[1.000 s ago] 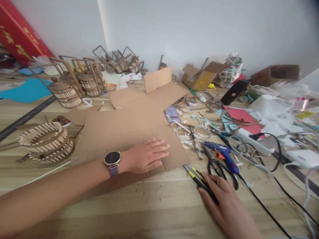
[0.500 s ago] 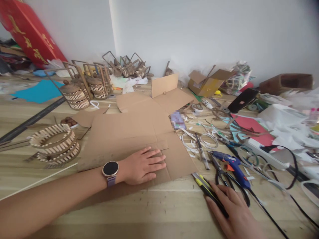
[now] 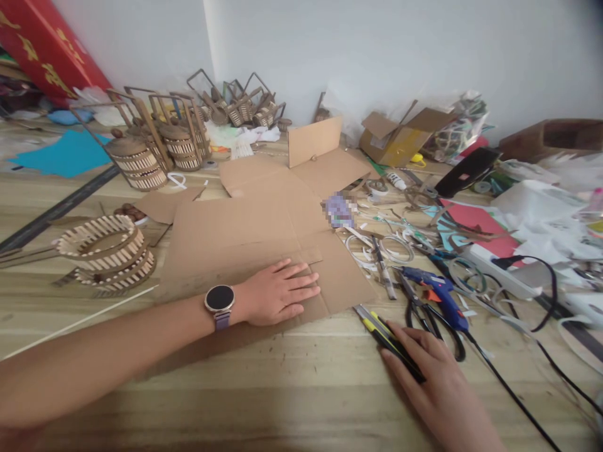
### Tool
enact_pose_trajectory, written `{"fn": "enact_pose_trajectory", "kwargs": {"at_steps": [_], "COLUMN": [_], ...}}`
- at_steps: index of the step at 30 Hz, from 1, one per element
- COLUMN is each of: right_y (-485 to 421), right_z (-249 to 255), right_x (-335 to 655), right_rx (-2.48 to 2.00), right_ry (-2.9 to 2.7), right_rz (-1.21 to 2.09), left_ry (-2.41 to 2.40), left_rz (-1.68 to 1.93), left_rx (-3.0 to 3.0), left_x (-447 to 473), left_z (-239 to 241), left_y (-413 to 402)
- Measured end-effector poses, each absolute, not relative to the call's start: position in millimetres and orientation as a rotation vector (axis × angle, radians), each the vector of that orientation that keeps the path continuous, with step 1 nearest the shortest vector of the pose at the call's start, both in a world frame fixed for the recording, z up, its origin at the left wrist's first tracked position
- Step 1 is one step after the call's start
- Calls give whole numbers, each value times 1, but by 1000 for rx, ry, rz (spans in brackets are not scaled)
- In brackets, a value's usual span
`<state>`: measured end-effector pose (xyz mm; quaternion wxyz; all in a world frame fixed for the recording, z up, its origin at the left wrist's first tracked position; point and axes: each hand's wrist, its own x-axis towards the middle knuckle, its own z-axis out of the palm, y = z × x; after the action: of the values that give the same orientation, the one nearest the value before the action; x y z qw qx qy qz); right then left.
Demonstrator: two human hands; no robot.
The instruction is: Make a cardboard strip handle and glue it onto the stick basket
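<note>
- Behind the wooden table (image 3: 282, 402) we see a pale wall (image 3: 377, 50); gold characters on the red panel (image 3: 56, 47) are too cropped and blurred to read; the black speaker's (image 3: 471, 168) small label is illegible too.
- Our left hand (image 3: 276, 295) lies flat, grasping nothing, on the cardboard sheet (image 3: 230, 232) before us; our right hand (image 3: 428, 370) grips a yellow-and-black utility knife (image 3: 389, 342), its blade tip near the sheet's front right corner.
- We judge the step in hand to be steadying the sheet with the knife ready; a cut would call for left fingers clear of the blade.
</note>
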<state>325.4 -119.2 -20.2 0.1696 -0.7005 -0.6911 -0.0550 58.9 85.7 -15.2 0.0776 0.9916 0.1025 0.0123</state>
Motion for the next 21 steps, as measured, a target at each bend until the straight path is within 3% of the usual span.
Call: {"fn": "enact_pose_trajectory", "kwargs": {"at_steps": [21], "right_y": [-119], "right_z": [-25], "right_x": [326], "right_rx": [-1974], "right_ry": [-1988], "right_rz": [-80], "left_ry": [388], "left_rz": [39], "left_rx": [2960], "left_x": [71], "left_z": [-20], "left_y": [80]}}
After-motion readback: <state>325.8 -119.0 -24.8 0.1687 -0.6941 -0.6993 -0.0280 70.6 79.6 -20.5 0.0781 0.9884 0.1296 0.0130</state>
